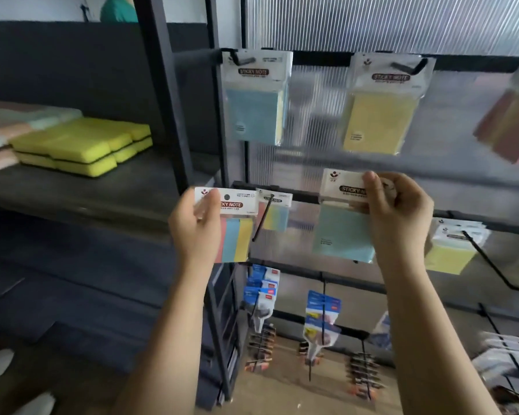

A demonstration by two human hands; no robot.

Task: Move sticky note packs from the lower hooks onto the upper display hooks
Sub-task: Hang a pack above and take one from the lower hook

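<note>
My left hand grips a striped sticky note pack with pink, blue and yellow bands, held off the hooks just left of the lower rail. My right hand pinches the header card of a light blue sticky note pack in front of the lower rail. A small striped pack hangs on a lower hook between my hands. On the upper hooks hang a blue-fronted pack and a yellow pack. More packs hang on a lower hook at the right.
A dark shelf on the left carries yellow sponges and folded cloths. Below the sticky notes hang blue-carded goods and small clamps on long bare hooks. A blurred striped pack hangs at the upper right.
</note>
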